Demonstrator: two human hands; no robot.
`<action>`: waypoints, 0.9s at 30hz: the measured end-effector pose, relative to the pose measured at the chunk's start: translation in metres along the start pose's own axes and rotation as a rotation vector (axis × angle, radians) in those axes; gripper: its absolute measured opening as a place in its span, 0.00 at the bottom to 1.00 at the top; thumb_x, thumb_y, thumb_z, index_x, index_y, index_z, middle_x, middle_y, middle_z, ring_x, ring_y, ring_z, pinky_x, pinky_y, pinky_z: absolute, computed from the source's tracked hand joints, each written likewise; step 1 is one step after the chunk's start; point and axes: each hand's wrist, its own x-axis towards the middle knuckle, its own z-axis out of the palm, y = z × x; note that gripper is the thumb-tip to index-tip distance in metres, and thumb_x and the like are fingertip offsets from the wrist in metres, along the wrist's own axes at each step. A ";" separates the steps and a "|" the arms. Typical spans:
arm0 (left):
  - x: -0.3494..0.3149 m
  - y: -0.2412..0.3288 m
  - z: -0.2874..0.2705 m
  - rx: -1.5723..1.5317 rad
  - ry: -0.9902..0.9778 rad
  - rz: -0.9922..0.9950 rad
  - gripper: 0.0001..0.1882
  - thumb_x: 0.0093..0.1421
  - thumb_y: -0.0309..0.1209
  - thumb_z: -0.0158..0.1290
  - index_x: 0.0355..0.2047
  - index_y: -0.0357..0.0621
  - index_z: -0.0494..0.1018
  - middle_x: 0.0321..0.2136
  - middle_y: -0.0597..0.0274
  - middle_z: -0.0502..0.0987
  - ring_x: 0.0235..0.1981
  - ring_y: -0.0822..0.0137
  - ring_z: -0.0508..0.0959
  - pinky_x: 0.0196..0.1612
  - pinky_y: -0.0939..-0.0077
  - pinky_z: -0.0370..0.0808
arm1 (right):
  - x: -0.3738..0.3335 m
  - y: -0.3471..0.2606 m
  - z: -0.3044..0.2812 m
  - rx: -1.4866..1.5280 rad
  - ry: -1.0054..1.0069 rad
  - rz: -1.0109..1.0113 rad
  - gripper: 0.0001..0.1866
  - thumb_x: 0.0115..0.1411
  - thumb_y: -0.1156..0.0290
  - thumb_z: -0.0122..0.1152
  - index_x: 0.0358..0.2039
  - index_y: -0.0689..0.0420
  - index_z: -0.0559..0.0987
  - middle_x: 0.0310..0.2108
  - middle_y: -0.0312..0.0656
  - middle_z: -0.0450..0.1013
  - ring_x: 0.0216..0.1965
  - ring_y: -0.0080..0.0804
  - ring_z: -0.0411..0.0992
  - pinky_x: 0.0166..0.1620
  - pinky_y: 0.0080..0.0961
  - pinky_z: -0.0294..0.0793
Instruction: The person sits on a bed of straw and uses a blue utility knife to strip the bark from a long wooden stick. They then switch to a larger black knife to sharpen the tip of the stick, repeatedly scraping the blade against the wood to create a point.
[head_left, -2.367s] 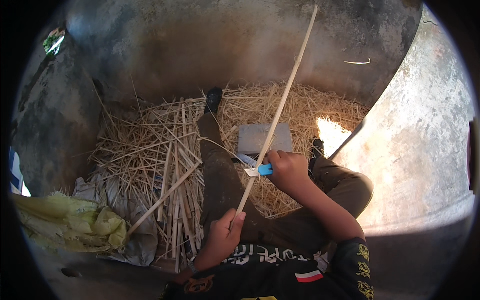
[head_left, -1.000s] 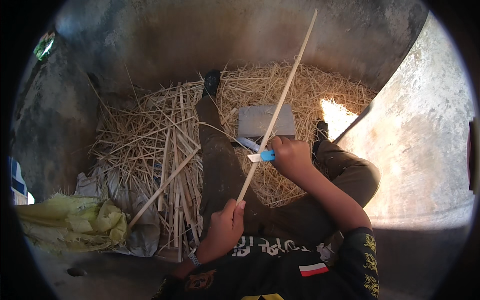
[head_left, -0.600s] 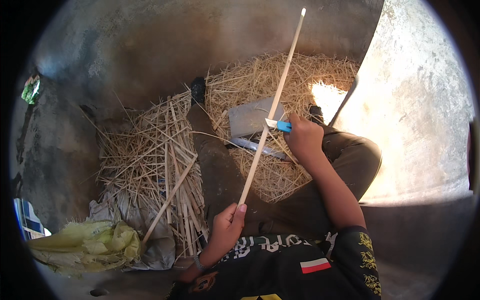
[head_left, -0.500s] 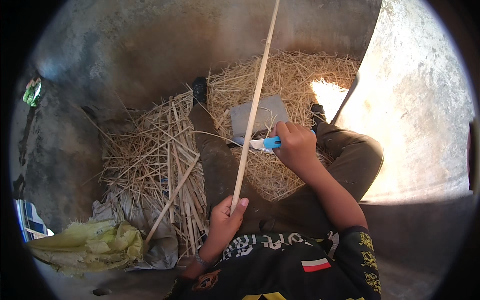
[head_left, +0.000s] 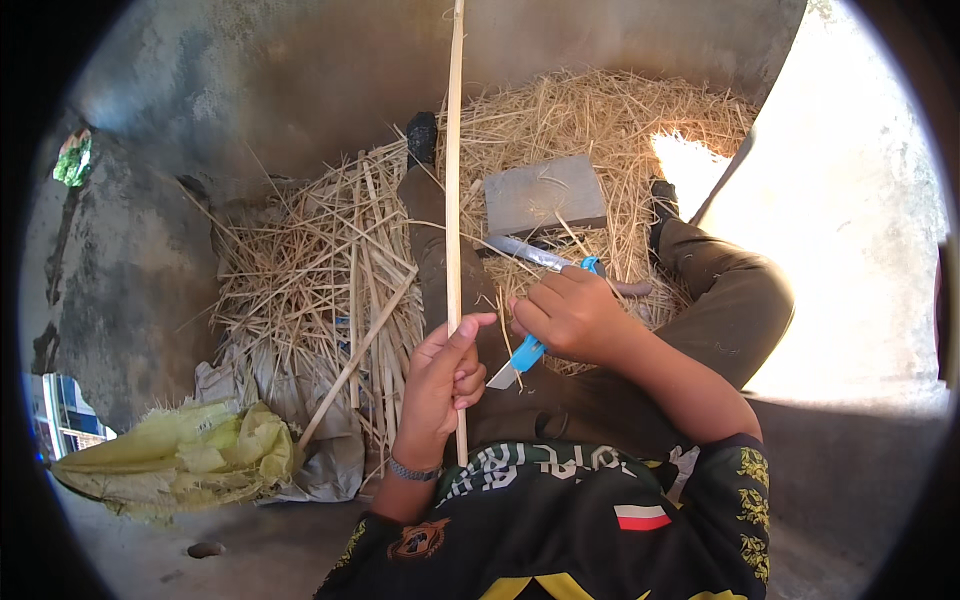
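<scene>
My left hand [head_left: 440,378] is closed around the lower part of a long, pale wooden strip [head_left: 454,180], which stands nearly upright and runs past the top of the view. In my right hand [head_left: 572,318] is a utility knife [head_left: 527,352] with a light-blue handle. Its blade tip points down toward my left fingers, just right of the strip, apart from it. A thin shaving hangs by the knife. Between my legs, a larger curved blade with a dark handle [head_left: 630,289] lies below a grey block [head_left: 545,195].
Thin shavings [head_left: 600,120] cover the floor around the block and between my legs. Left of my leg lies a heap of cut strips [head_left: 300,270]. A yellowish sack [head_left: 180,455] sits at the lower left. Grey concrete walls [head_left: 300,80] stand around me.
My right hand has drawn the knife down and toward me, and its blade now points downward. My left hand has risen along the strip, which stands more upright and further left.
</scene>
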 end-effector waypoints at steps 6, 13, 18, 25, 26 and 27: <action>0.001 -0.004 0.003 0.140 0.006 -0.021 0.12 0.65 0.34 0.57 0.44 0.38 0.75 0.16 0.78 0.61 0.11 0.87 0.54 0.12 0.88 0.48 | -0.004 -0.009 0.008 0.029 -0.059 -0.054 0.07 0.46 0.69 0.61 0.24 0.56 0.73 0.19 0.34 0.64 0.21 0.30 0.70 0.25 0.28 0.67; 0.001 -0.005 0.000 0.174 0.062 -0.006 0.07 0.64 0.30 0.57 0.36 0.39 0.73 0.14 0.78 0.60 0.10 0.86 0.55 0.12 0.87 0.48 | -0.002 -0.007 0.008 0.027 -0.094 -0.052 0.07 0.45 0.69 0.61 0.23 0.56 0.73 0.18 0.34 0.65 0.21 0.30 0.70 0.25 0.27 0.68; 0.001 0.006 -0.018 0.177 0.159 0.141 0.07 0.65 0.29 0.57 0.37 0.39 0.73 0.13 0.77 0.60 0.10 0.85 0.55 0.12 0.87 0.49 | -0.002 -0.003 0.009 0.030 -0.054 -0.010 0.07 0.47 0.69 0.64 0.23 0.54 0.73 0.17 0.34 0.66 0.20 0.29 0.71 0.24 0.28 0.68; -0.002 0.007 -0.039 0.295 0.349 0.282 0.16 0.72 0.38 0.45 0.40 0.36 0.73 0.15 0.74 0.60 0.11 0.84 0.54 0.13 0.86 0.52 | -0.001 0.009 0.004 0.164 -0.130 0.482 0.14 0.52 0.62 0.65 0.28 0.59 0.73 0.19 0.42 0.71 0.21 0.41 0.73 0.26 0.34 0.71; -0.004 0.004 -0.040 0.279 0.319 0.272 0.18 0.72 0.40 0.43 0.41 0.36 0.73 0.16 0.74 0.60 0.12 0.84 0.54 0.13 0.87 0.52 | 0.000 0.011 0.004 0.193 -0.151 0.587 0.16 0.54 0.60 0.63 0.30 0.60 0.72 0.20 0.44 0.72 0.21 0.44 0.74 0.27 0.36 0.72; -0.004 -0.001 -0.041 0.264 0.289 0.263 0.19 0.73 0.41 0.40 0.41 0.36 0.73 0.17 0.74 0.60 0.12 0.84 0.55 0.14 0.87 0.53 | -0.001 0.012 0.002 0.259 -0.206 0.649 0.15 0.57 0.60 0.61 0.32 0.60 0.71 0.19 0.47 0.72 0.21 0.47 0.73 0.27 0.39 0.70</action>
